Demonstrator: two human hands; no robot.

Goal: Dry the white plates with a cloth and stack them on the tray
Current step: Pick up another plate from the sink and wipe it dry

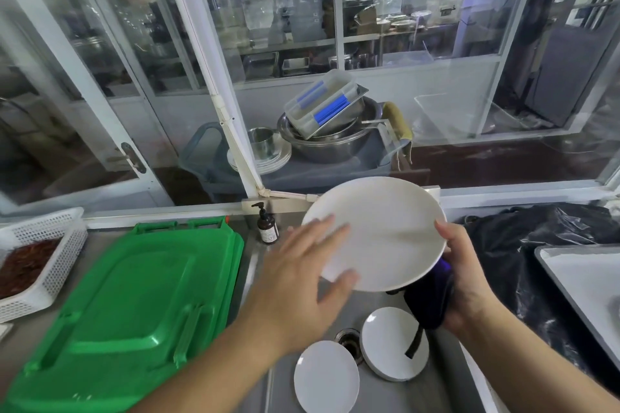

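I see one large white plate (382,231) held tilted above the sink (432,389). My right hand (466,282) grips it at the right rim, thumb over the front edge, with a dark blue cloth (431,298) bunched in the same hand under the plate's lower right edge. A dark strap from the cloth hangs down over the plates below.

My left hand (302,278) lies flat against the plate's left face, fingers straight and slightly spread, thumb along the lower edge. It presses, and does not curl round the rim.

In the sink below, two more lots of white plates lie flat: a single plate (327,379) near the bottom edge, and what looks like a small stack (389,342) just right of the drain (349,339). The two nearly touch.

At far right I see the corner of a pale tray (577,278), resting by a black plastic bag (523,245).

Left of the sink lies a green lid (134,305), then a white basket (43,265). A brown pump bottle (267,226) stands behind the sink.
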